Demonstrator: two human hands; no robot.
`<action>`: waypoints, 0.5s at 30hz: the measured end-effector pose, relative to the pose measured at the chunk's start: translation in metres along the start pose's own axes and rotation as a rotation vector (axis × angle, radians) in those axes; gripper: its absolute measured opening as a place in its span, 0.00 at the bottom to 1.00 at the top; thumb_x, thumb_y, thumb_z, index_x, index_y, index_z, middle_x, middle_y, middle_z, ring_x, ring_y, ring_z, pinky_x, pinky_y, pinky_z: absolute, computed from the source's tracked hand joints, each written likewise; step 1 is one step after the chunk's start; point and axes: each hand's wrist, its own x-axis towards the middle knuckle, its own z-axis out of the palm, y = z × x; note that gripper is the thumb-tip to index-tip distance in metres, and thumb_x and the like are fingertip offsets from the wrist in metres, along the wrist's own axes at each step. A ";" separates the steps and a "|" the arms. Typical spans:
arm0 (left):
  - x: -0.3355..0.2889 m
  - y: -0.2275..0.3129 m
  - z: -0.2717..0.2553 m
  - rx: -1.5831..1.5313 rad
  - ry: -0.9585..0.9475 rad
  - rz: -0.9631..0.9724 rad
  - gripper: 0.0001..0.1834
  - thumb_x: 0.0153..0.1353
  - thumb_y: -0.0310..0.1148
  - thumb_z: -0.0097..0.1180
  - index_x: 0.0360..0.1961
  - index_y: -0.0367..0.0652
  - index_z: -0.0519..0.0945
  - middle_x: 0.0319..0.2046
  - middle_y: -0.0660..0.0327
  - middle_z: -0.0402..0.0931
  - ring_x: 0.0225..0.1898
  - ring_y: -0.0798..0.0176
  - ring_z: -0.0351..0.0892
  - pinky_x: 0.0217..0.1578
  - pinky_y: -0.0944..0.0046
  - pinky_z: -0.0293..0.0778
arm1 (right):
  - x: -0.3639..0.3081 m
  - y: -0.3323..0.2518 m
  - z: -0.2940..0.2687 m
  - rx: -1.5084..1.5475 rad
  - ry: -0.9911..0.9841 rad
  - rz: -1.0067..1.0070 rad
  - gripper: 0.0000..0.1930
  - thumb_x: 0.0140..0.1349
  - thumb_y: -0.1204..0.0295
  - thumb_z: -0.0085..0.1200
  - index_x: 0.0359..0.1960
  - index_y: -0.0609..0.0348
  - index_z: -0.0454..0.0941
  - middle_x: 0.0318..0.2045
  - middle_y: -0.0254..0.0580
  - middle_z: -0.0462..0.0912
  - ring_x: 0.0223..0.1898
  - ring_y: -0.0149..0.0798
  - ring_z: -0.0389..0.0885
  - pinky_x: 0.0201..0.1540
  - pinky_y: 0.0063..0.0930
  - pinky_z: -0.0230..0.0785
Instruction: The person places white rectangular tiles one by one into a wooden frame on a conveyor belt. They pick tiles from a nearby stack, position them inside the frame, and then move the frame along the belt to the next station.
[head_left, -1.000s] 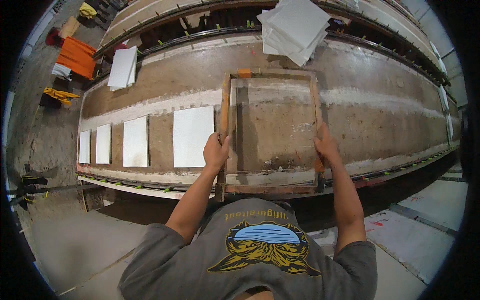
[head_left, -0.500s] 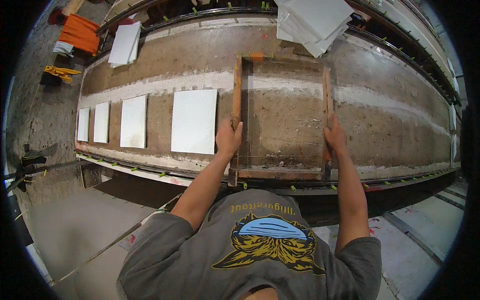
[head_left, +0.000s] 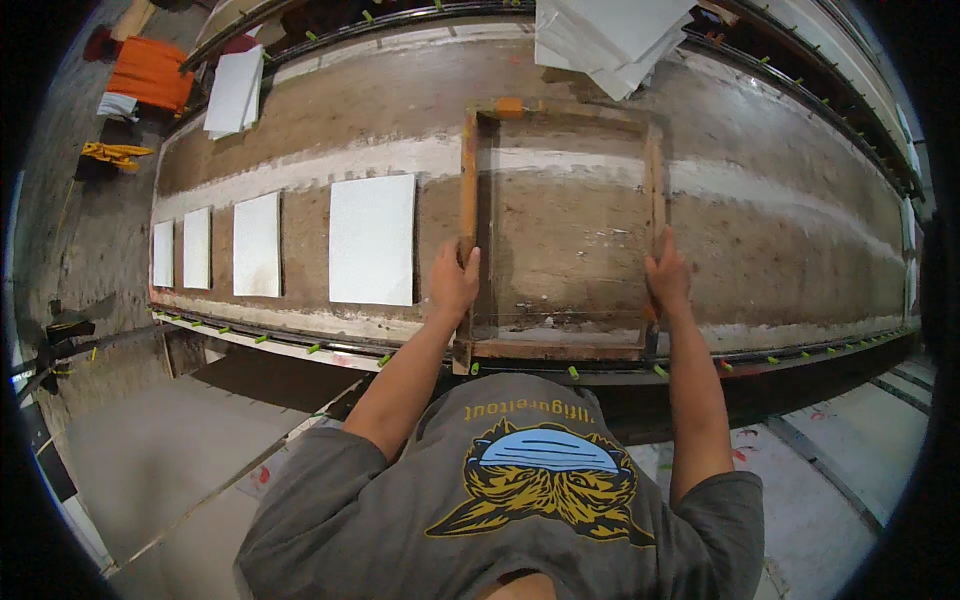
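A rectangular wooden screen frame (head_left: 468, 190) lies on or just above the long brown-stained table (head_left: 780, 245); the exact contact cannot be made out. Through its middle the table surface shows. My left hand (head_left: 455, 282) is closed around the frame's left bar, thumb on top. On the opposite bar my right hand (head_left: 669, 278) has its fingers wrapped at about the same height. An orange patch (head_left: 509, 105) marks the far bar. Left of the frame lies a white rectangular sheet (head_left: 372, 240), apart from it.
More white sheets (head_left: 257, 245) lie spaced along the table to the left. A stack of white sheets (head_left: 610, 40) rests at the far edge, a smaller pile (head_left: 233, 92) at far left. A rail with green stops (head_left: 573, 372) borders the near edge. Orange cloth (head_left: 150, 75) hangs beyond.
The frame has shifted slightly right along the table with both hands on it, widening the gap to the nearest white sheet. The whole view has moved a little.
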 end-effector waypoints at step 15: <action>-0.007 -0.013 0.011 -0.018 -0.091 -0.047 0.22 0.68 0.43 0.56 0.53 0.34 0.71 0.45 0.41 0.75 0.46 0.36 0.77 0.47 0.44 0.72 | -0.017 -0.038 -0.004 -0.052 0.065 0.173 0.36 0.67 0.54 0.53 0.75 0.44 0.55 0.44 0.62 0.84 0.44 0.66 0.83 0.45 0.58 0.74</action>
